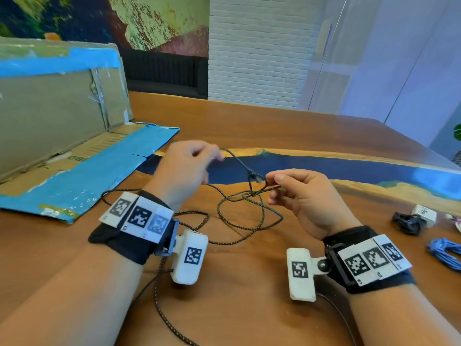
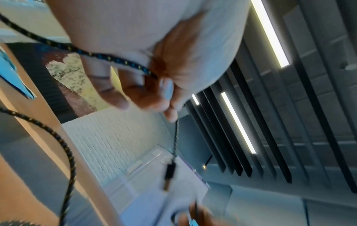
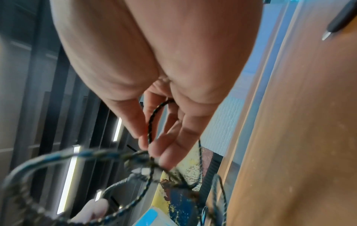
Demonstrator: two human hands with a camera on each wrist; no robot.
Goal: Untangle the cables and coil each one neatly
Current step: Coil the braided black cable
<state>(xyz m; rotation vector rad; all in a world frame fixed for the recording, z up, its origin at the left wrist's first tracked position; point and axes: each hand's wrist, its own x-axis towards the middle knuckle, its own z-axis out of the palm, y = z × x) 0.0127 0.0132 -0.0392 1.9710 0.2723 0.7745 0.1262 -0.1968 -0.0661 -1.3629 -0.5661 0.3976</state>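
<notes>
A black braided cable [image 1: 249, 222] with yellow flecks lies in tangled loops on the wooden table [image 1: 249, 283], between my two raised hands. My left hand [image 1: 219, 154] pinches one strand just above the table; in the left wrist view the strand [image 2: 176, 134] hangs from my fingertips [image 2: 171, 113] down to a dark plug [image 2: 169, 172]. My right hand [image 1: 270, 181] pinches the cable beside that plug [image 1: 255, 176], just above a knot [image 1: 249, 194] of crossing strands. The right wrist view shows the cable [image 3: 150, 126] held between thumb and fingers, with blurred loops below.
An opened cardboard box [image 1: 62, 108] with blue tape stands at the left, its flap [image 1: 87, 171] flat on the table. At the right edge lie a black cable bundle [image 1: 409, 222] with a white block and a coiled blue cable [image 1: 446, 253]. A blue strip [image 1: 324, 168] crosses the table.
</notes>
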